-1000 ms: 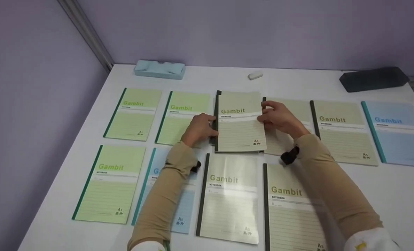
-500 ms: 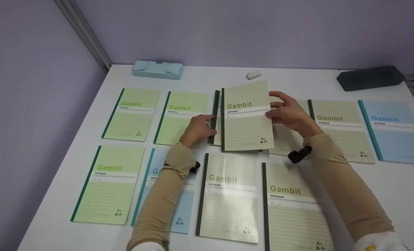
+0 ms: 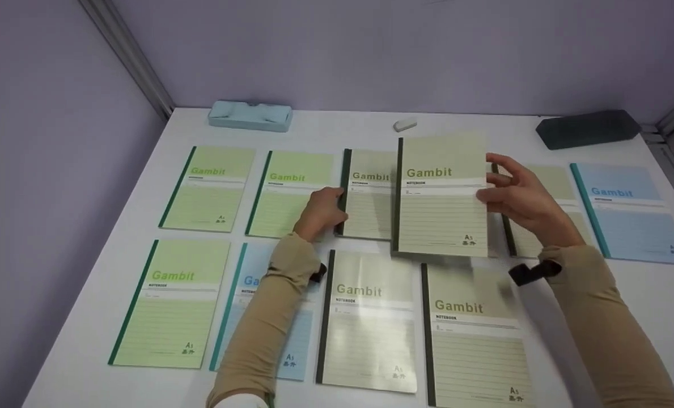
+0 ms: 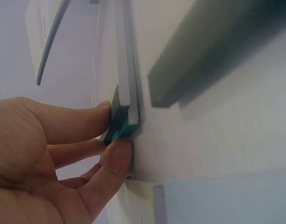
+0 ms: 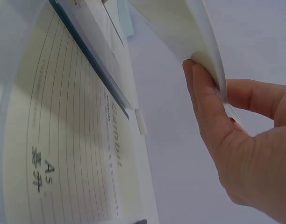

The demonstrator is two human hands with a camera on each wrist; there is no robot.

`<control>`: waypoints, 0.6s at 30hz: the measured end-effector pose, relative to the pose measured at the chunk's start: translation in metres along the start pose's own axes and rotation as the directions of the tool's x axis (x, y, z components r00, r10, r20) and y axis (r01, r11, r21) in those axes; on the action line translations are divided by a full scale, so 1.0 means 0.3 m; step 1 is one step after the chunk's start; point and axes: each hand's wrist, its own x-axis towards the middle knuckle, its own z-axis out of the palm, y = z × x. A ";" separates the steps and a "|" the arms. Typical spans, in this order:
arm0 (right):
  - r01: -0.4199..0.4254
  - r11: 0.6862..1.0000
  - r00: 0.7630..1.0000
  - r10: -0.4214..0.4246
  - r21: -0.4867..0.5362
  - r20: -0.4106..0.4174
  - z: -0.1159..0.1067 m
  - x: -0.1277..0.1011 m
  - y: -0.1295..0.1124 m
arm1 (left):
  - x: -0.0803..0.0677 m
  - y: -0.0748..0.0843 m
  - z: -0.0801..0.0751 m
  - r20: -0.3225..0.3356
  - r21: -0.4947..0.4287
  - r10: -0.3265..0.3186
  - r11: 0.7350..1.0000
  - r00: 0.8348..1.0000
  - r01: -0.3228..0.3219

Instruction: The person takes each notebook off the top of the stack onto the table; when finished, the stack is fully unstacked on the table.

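In the head view my right hand (image 3: 526, 198) pinches the right edge of a beige Gambit notebook (image 3: 439, 218) with a dark spine, raised over the table and facing me. The right wrist view shows its cover (image 5: 199, 42) bending between thumb and fingers. My left hand (image 3: 321, 212) holds the spine side of another beige notebook (image 3: 368, 207), partly covered by the raised one. From the left wrist, thumb and fingers close in on its corner (image 4: 120, 105), where a green edge (image 4: 126, 130) shows beneath the dark one.
Green (image 3: 207, 190), beige (image 3: 371, 323) and blue notebooks (image 3: 631, 215) lie in two rows on the white table (image 3: 81, 317). A light blue case (image 3: 250, 118), a white eraser (image 3: 406, 124) and a dark case (image 3: 589, 130) stand along the back, before the wall.
My right hand has lifted the top beige notebook off the one under my left hand and carried it to the right and towards me. The left hand stays at the spine.
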 end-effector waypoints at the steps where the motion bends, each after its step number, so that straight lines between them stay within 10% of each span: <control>1: 0.008 1.000 1.000 -0.008 0.000 -0.001 -0.016 -0.022 0.004 | 0.000 0.000 0.000 0.000 0.002 -0.002 1.000 1.000 0.002; 18: 0.153 0.979 0.983 -0.165 0.132 0.082 -0.269 -0.393 0.111 | -0.010 -0.008 -0.002 0.000 -0.023 -0.009 1.000 1.000 0.009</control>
